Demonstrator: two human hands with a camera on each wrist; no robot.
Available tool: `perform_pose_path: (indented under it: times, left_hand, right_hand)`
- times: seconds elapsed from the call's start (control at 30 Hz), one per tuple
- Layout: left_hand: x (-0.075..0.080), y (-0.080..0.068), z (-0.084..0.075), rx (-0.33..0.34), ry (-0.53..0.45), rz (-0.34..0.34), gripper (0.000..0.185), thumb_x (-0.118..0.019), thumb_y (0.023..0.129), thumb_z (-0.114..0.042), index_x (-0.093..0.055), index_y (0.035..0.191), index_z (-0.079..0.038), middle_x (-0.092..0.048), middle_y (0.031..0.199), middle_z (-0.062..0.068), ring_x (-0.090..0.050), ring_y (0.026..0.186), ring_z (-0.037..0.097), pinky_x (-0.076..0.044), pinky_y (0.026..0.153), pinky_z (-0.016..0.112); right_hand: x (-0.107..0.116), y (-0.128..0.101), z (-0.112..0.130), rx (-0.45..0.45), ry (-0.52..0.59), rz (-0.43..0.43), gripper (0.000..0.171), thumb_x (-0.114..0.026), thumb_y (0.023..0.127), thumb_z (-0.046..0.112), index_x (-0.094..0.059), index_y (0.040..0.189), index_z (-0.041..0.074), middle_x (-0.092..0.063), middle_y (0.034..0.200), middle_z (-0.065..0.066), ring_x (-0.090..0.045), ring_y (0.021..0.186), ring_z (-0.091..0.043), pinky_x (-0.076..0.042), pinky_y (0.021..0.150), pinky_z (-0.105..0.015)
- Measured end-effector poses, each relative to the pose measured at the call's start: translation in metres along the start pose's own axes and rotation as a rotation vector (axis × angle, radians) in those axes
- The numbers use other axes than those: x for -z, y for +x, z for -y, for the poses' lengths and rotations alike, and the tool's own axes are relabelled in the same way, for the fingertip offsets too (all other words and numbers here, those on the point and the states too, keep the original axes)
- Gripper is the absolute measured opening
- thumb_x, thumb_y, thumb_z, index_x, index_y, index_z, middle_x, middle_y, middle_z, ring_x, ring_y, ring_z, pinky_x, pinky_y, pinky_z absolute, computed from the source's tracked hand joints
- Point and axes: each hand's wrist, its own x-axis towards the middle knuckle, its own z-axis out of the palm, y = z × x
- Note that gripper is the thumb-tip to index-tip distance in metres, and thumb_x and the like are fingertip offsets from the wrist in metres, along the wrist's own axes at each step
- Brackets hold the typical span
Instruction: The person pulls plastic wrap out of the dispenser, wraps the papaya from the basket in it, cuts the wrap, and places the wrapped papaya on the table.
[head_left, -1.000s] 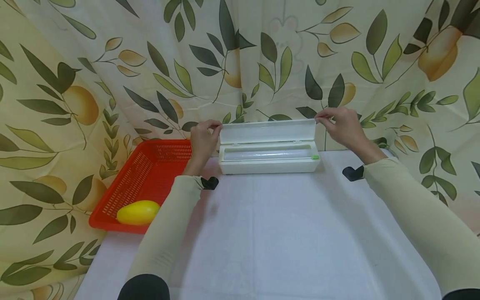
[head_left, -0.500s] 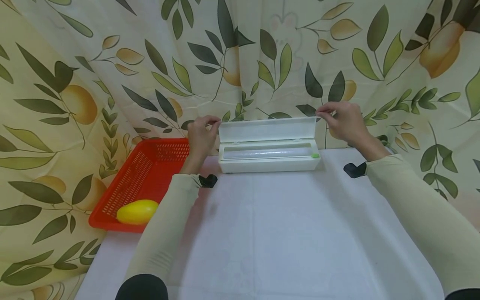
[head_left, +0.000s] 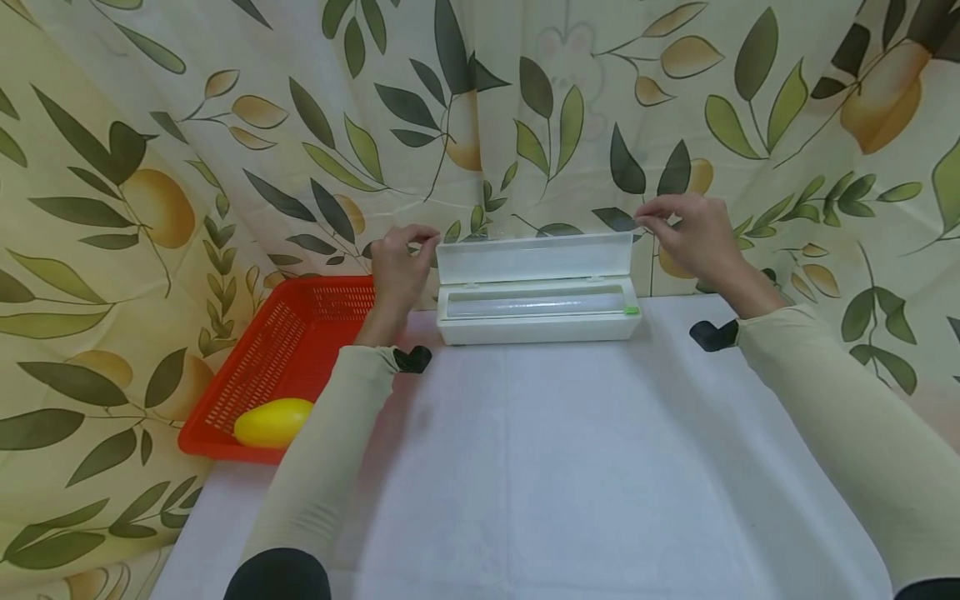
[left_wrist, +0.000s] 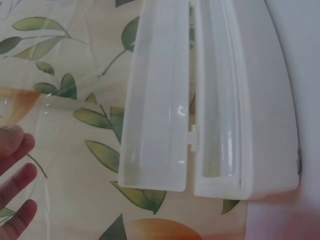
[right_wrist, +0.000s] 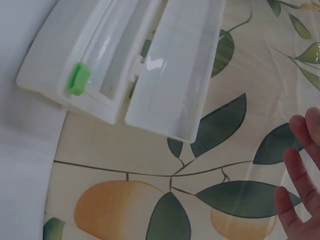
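Hands (head_left: 397,271) (head_left: 693,235) pinching film (left_wrist: 60,107) above open dispenser (head_left: 536,304), bare table (head_left: 570,467) front

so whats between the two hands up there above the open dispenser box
A stretch of clear film, pinched by the left hand and right hand above the box's raised lid. The wrist views show it best.

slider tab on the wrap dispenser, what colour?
Green. The slider tab sits at the end of the white dispenser; clearest in the right wrist view.

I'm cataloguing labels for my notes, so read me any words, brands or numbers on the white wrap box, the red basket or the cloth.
None: white wrap box, red basket and leaf-print cloth show no readable words or numbers. The green tab is unmarked.
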Motion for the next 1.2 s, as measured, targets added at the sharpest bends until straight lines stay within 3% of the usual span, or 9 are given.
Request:
perform_pose_path:
  times: [0.13, 0.33, 0.4, 0.6, 0.9, 1.2]
  left_hand:
    - [0.003, 0.000, -0.002, -0.012, -0.014, -0.007, 0.010, -0.074, 0.095, -0.008, -0.080, 0.098, -0.001, -0.078, 0.093, 0.013, -0.069, 0.088, 0.029, -0.049, 0.069, 0.037]
    - [0.005, 0.001, -0.003, -0.047, -0.028, -0.026, 0.009, -0.074, 0.094, -0.006, -0.080, 0.098, 0.000, -0.077, 0.093, 0.014, -0.069, 0.088, 0.029, -0.052, 0.071, 0.040]
    - [0.006, 0.001, -0.004, -0.056, -0.031, -0.033, 0.009, -0.074, 0.093, -0.005, -0.080, 0.097, 0.000, -0.077, 0.093, 0.014, -0.069, 0.088, 0.029, -0.053, 0.071, 0.040]
    - [0.009, 0.003, -0.004, -0.072, -0.035, -0.046, 0.009, -0.074, 0.094, -0.006, -0.080, 0.099, 0.000, -0.078, 0.095, 0.014, -0.070, 0.091, 0.029, -0.055, 0.076, 0.042]
    - [0.014, 0.006, -0.007, -0.120, -0.068, -0.071, 0.009, -0.073, 0.094, -0.005, -0.079, 0.098, 0.001, -0.078, 0.095, 0.013, -0.071, 0.092, 0.028, -0.054, 0.085, 0.043]
    - [0.021, 0.011, -0.013, -0.151, -0.079, -0.081, 0.011, -0.074, 0.094, -0.006, -0.079, 0.100, 0.002, -0.078, 0.097, 0.015, -0.070, 0.092, 0.029, -0.054, 0.087, 0.044]
  right_hand:
    - [0.002, 0.001, 0.002, 0.002, 0.004, -0.008, 0.009, -0.072, 0.095, 0.003, -0.077, 0.099, -0.003, -0.076, 0.092, -0.018, -0.061, 0.083, -0.027, -0.039, 0.069, -0.012]
    - [0.005, 0.002, 0.006, 0.024, 0.015, -0.030, 0.009, -0.071, 0.095, 0.001, -0.077, 0.098, -0.005, -0.075, 0.090, -0.021, -0.058, 0.080, -0.030, -0.040, 0.071, -0.037]
    - [0.006, 0.002, 0.007, 0.026, 0.015, -0.032, 0.009, -0.071, 0.095, 0.001, -0.077, 0.098, -0.005, -0.075, 0.091, -0.021, -0.059, 0.080, -0.031, -0.039, 0.072, -0.039]
    - [0.011, 0.005, 0.012, 0.016, 0.022, -0.023, 0.010, -0.071, 0.096, 0.001, -0.077, 0.099, -0.005, -0.075, 0.092, -0.021, -0.060, 0.083, -0.031, -0.038, 0.074, -0.037]
    - [0.017, 0.010, 0.017, 0.051, 0.003, -0.057, 0.009, -0.072, 0.095, 0.002, -0.077, 0.098, -0.005, -0.076, 0.090, -0.020, -0.062, 0.078, -0.028, -0.035, 0.068, -0.021]
    - [0.025, 0.014, 0.020, 0.052, 0.007, -0.067, 0.010, -0.072, 0.095, 0.003, -0.078, 0.098, -0.004, -0.076, 0.091, -0.019, -0.055, 0.078, -0.023, -0.032, 0.069, -0.021]
